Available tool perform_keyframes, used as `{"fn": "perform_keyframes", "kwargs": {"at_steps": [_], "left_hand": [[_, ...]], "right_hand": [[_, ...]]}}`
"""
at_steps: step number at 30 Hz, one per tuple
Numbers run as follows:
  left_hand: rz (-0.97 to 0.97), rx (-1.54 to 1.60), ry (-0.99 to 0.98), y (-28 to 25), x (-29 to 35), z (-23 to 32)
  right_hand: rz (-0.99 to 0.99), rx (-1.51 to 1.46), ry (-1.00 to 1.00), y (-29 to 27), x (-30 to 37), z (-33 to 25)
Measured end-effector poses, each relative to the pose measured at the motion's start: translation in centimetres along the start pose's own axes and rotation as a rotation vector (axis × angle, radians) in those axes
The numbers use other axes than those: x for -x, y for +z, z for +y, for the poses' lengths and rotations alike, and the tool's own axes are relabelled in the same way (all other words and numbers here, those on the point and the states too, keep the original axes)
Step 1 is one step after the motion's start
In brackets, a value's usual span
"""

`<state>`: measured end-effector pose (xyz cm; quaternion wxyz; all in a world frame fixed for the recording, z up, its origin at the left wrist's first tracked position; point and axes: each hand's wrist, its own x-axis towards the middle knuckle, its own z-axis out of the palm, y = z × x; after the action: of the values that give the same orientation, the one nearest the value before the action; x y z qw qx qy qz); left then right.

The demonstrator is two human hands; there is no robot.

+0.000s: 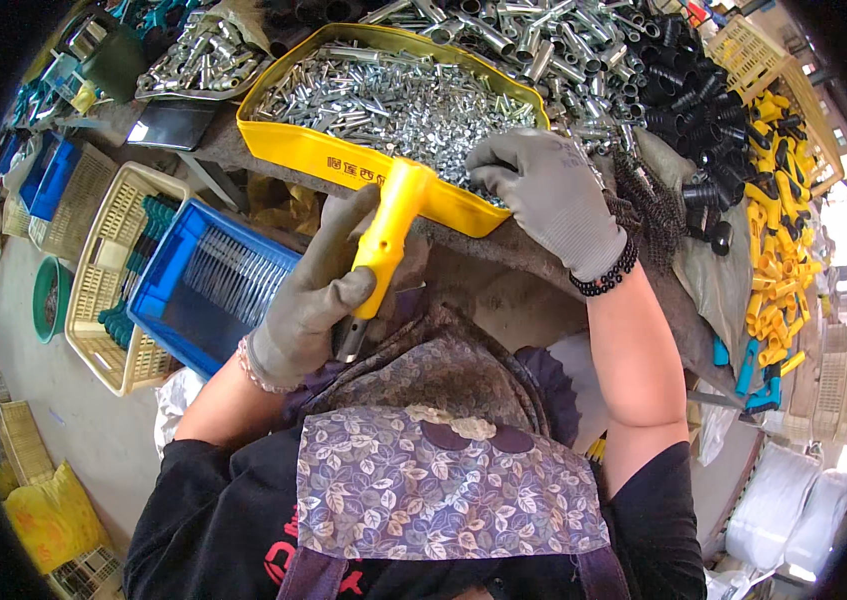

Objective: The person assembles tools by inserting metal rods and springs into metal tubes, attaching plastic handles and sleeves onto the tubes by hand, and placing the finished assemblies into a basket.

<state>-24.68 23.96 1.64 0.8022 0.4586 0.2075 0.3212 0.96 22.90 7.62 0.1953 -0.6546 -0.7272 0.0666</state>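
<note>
My left hand (303, 305), in a grey glove, is closed around a yellow plastic tool handle (390, 230). The handle stands tilted, its wide rounded end up and a short metal tube (351, 340) sticking out below. Just beyond it lies a yellow tray (293, 150) heaped with small screws and silvery metal pins (393, 100). My right hand (548, 200), also gloved, is at the tray's right front corner with its fingers pinched together over the small parts. Whatever sits between those fingertips is hidden.
Loose metal tubes (543, 45) and black plastic sleeves (688, 100) pile up behind and right of the tray. Yellow handles (773, 250) heap at the far right. To the left stand a blue crate (158, 260) and a cream basket (93, 290).
</note>
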Motion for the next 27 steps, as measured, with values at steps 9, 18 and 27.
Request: {"fn": "perform_keyframes", "kwargs": {"at_steps": [9, 18, 27], "left_hand": [[0.100, -0.059, -0.026, 0.6, -1.3, -0.4], [-0.062, -0.078, 0.103, 2.0, -0.7, -0.4], [-0.146, -0.448, 0.160, 0.0, 1.0, -1.1]], "right_hand": [[0.221, -0.600, 0.040, 0.5, 3.1, -4.1], [0.326, -0.628, -0.146, 3.6, 4.8, -6.0], [-0.195, -1.074, 0.099, 3.3, 5.5, -5.9]]}}
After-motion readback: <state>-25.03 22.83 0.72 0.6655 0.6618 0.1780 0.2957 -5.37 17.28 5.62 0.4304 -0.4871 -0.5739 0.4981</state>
